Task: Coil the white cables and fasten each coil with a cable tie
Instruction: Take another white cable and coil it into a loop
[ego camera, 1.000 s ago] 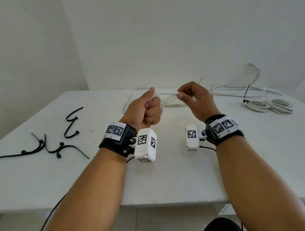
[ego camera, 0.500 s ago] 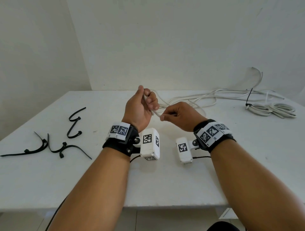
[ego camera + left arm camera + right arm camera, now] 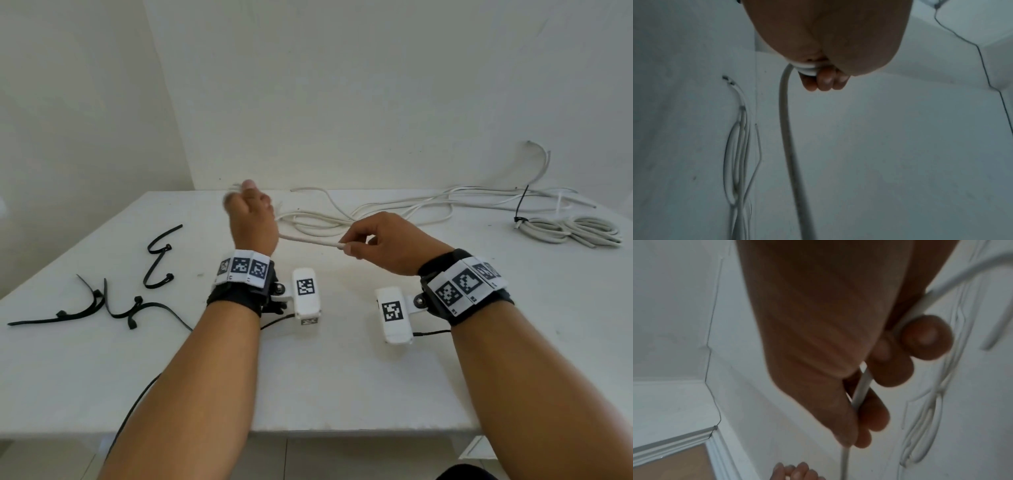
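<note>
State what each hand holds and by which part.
Both hold the same thin white round cable: the left hand grips gathered loops of it in its fist, the right hand pinches the straight run between thumb and fingers.

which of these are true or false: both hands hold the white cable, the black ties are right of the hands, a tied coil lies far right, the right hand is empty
1. Both hands hold the white cable: true; the left hand grips it and the right hand pinches it.
2. The black cable ties lie to the right: false, they lie left of the hands.
3. A tied coil lies far right on the table: true.
4. The right hand is empty: false, it pinches the cable.
</note>
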`<state>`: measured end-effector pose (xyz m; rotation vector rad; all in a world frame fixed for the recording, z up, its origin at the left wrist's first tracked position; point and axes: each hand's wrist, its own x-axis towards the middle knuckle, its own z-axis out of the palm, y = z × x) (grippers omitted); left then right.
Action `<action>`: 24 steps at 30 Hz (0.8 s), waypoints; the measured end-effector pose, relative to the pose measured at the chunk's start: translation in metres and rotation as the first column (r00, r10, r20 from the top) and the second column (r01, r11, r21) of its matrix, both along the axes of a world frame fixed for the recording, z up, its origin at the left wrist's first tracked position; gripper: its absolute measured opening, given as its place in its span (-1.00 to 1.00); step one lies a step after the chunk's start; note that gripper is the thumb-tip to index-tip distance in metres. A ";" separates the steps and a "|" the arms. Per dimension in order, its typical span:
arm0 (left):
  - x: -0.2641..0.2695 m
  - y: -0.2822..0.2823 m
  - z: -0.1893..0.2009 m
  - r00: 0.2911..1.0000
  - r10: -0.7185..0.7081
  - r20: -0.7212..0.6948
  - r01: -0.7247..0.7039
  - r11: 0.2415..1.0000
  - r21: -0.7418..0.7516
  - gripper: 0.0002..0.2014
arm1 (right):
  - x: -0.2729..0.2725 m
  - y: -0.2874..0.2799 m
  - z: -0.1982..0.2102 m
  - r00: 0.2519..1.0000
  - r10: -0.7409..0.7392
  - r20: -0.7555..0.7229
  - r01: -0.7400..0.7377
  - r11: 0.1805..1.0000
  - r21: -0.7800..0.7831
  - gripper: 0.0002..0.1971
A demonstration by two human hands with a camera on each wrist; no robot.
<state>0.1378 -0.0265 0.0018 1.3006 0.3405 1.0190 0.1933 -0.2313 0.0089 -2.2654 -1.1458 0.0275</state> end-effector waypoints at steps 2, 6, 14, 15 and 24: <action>0.003 0.007 -0.006 0.996 0.011 -0.094 -0.003 0.997 0.083 -0.73 | -0.003 0.000 0.003 1.000 0.021 0.007 -0.021 0.998 0.059 -0.93; 0.005 -0.017 -0.013 0.870 -0.066 -0.489 0.292 0.867 0.403 -0.68 | -0.004 0.002 0.006 0.994 0.014 0.109 -0.043 0.963 0.267 -0.91; 0.004 -0.038 -0.012 0.577 -0.659 -0.483 0.771 0.634 0.057 -0.55 | 0.015 -0.009 0.001 0.984 -0.157 0.083 0.093 0.855 0.511 -0.89; 0.002 -0.040 -0.011 0.545 -0.720 -0.429 0.795 0.607 -0.010 -0.50 | 0.016 -0.008 0.001 0.984 -0.162 0.072 0.101 0.844 0.526 -0.89; -0.005 -0.041 -0.007 0.499 -0.857 -0.128 0.854 0.511 -0.093 -0.54 | 0.018 -0.003 -0.006 0.994 -0.099 -0.053 0.112 0.872 0.477 -0.79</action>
